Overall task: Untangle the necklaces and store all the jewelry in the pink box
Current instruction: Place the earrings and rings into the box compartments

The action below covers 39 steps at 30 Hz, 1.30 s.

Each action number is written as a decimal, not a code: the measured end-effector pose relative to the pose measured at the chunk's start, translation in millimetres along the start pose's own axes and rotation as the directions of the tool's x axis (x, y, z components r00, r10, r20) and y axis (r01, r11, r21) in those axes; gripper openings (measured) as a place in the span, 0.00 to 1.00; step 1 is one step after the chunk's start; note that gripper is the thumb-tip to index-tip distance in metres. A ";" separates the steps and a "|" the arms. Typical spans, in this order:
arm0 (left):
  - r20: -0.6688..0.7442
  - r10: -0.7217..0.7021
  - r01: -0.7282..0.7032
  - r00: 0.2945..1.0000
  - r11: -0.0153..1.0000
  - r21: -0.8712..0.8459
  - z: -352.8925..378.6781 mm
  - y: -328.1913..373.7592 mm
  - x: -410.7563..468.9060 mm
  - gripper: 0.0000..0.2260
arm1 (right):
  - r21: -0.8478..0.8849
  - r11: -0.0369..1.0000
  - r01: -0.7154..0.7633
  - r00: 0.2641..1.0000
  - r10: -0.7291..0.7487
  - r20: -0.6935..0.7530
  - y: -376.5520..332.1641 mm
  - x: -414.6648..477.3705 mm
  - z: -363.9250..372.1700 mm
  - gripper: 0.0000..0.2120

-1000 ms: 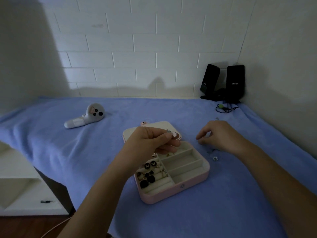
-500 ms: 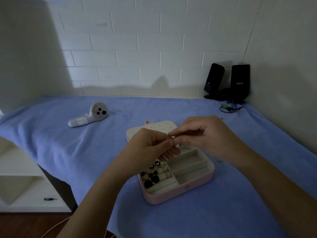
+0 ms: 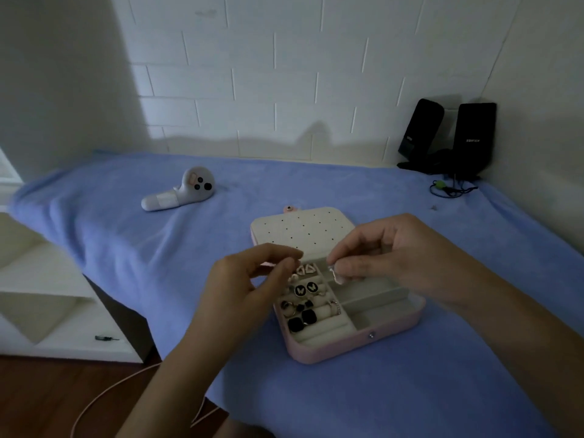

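Pink box [image 3: 354, 350] lies open, cream slots holding black and silvery earrings [image 3: 305, 289].

Both hands [image 3: 252, 279] [image 3: 388, 251] over open pink box [image 3: 354, 343]

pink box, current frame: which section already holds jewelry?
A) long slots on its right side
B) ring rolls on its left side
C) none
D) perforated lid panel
B: the earrings and rings sit in the ring rolls on the left of the pink box; the lid panel is bare, as is what shows of the long slots.
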<state>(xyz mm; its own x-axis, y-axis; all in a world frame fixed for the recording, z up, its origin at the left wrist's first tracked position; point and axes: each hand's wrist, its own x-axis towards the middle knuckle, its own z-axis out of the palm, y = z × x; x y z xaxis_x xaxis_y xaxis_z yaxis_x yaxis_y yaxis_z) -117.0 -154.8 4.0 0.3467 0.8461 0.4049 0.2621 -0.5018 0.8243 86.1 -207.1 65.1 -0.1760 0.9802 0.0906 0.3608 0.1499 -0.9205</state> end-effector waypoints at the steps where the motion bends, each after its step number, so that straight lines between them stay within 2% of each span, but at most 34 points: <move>1: -0.005 0.019 -0.018 1.000 0.999 0.030 -2.5 -6.8 -2.9 0.07 | -0.012 1.000 -0.015 1.000 0.016 0.025 -0.1 -0.2 1.0 0.05; 6: 0.048 0.085 -0.088 0.995 0.994 0.070 -0.3 -24.0 -11.6 0.11 | -0.137 0.982 -0.131 0.979 0.149 0.136 -0.7 0.0 7.4 0.09; 10: 0.095 0.128 -0.132 0.987 0.991 0.036 0.2 -25.2 -13.2 0.11 | -0.275 0.956 -0.100 0.981 0.141 0.131 1.7 2.0 13.0 0.07; 17: 0.166 0.237 -0.244 0.957 0.969 0.027 -2.1 -28.5 -14.5 0.07 | -0.285 0.946 -0.155 0.973 0.196 0.120 -1.1 3.2 20.0 0.10; 24: 0.184 0.271 -0.280 0.945 0.960 0.025 -2.2 -29.7 -13.1 0.08 | -0.190 0.953 -0.237 0.948 0.270 0.170 -5.7 2.9 20.0 0.08; 32: 0.200 0.248 -0.255 0.948 0.967 0.009 -2.8 -29.4 -12.7 0.09 | -0.247 0.942 -0.229 0.971 0.239 0.010 5.5 6.6 23.3 0.10; 35: 0.202 0.246 -0.252 0.948 0.968 0.003 -2.6 -29.6 -12.3 0.09 | -0.258 0.942 -0.215 0.975 0.221 -0.003 6.7 7.3 24.2 0.11; 39: 0.206 0.249 -0.256 0.946 0.967 0.008 -2.7 -29.6 -11.7 0.08 | -0.265 0.940 -0.217 0.975 0.221 -0.017 6.3 7.4 25.6 0.05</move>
<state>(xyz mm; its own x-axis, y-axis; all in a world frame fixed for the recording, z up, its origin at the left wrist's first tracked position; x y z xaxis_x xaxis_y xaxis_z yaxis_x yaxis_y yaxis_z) -131.2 -149.4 -24.1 0.5790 0.6387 0.5067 0.1717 -0.7031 0.6900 63.6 -202.2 50.3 -0.0766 0.9912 -0.1084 0.6196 -0.0379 -0.7840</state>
